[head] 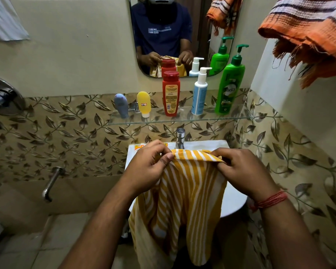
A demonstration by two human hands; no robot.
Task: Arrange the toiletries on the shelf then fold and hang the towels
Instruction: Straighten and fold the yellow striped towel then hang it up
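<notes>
Both hands point(198, 167) pinching striped towel point(182, 200) (over sink point(233, 199))

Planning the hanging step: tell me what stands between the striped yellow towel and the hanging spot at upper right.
Nothing visible blocks the path, but an orange towel already hangs there; both hands hold the yellow towel.

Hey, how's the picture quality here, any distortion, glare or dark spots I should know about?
Head view: wide-angle bending curves the glass shelf and walls near the edges; corners darken; the mirror reflects the bottles, doubling them; the yellow striped towel and both hands, left hand, right hand, are sharp and evenly lit.
</notes>
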